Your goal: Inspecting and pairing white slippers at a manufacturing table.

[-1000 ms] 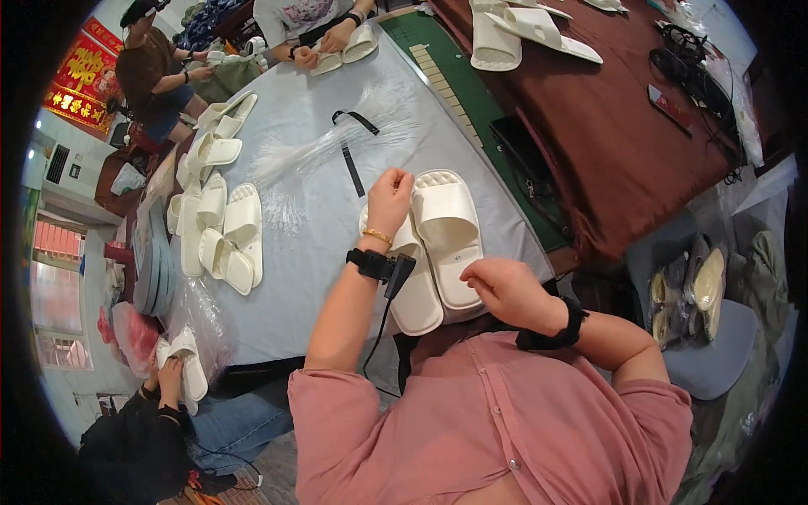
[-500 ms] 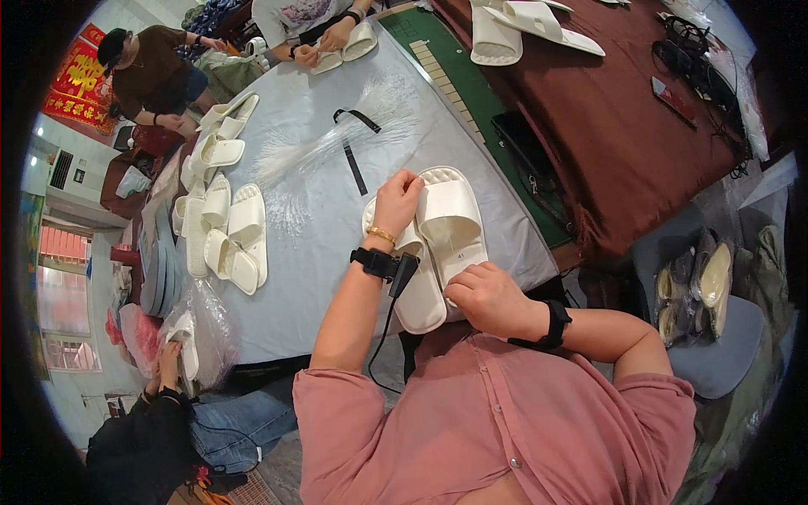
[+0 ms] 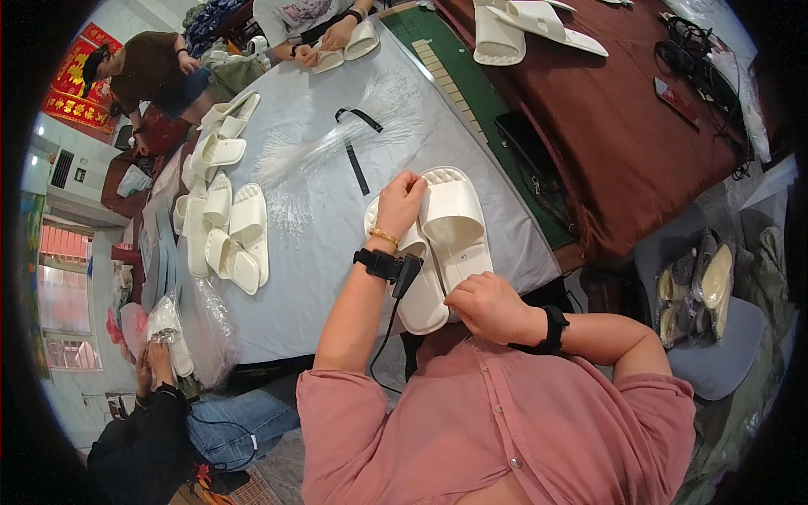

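Observation:
A pair of cream slippers [image 3: 454,220] lies side by side near the table's front edge, toe ends pointing away from me. My left hand [image 3: 401,202] is closed over the strap and toe end of the left slipper [image 3: 422,307], its fingertips beside the inner edge of the right one. What those fingers pinch, if anything, is too small to tell. Around the heel of the right slipper, my right hand [image 3: 484,307] is closed, hiding that heel. Beyond the pair lies a spread bundle of thin clear plastic strands [image 3: 311,147], with black straps [image 3: 356,167] by it.
More cream slippers [image 3: 246,215] line the table's left side. Farther off, a co-worker's hands [image 3: 328,44] hold another pair. At lower left, another person handles a bagged slipper [image 3: 172,328]. A brown-covered surface [image 3: 581,109] stands right; wrapped footwear [image 3: 715,278] sits on a chair.
My hands and the slippers have hardly moved. The lower-left person's slipper has shifted left, with clear plastic now over it. The standing person at far left has leaned and moved their arms.

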The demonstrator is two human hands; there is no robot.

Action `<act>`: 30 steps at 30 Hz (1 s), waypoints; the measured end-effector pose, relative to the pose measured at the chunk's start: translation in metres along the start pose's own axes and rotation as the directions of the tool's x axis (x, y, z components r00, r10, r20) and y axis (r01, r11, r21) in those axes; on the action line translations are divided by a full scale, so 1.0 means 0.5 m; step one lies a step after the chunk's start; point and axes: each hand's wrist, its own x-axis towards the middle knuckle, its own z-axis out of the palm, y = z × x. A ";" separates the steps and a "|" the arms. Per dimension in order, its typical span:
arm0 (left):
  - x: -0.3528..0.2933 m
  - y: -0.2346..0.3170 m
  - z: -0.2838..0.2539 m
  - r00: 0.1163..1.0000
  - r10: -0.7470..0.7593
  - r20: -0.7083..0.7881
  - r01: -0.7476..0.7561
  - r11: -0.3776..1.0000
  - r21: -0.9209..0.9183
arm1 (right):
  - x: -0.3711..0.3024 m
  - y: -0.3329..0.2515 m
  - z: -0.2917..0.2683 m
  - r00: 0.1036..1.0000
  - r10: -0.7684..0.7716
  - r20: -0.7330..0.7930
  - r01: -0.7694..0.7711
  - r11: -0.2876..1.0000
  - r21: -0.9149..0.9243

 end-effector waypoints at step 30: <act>-0.005 0.007 -0.012 0.933 -0.050 0.355 0.158 0.946 -0.282 | 0.082 0.122 0.031 0.990 -0.108 -0.090 0.083 0.968 -0.238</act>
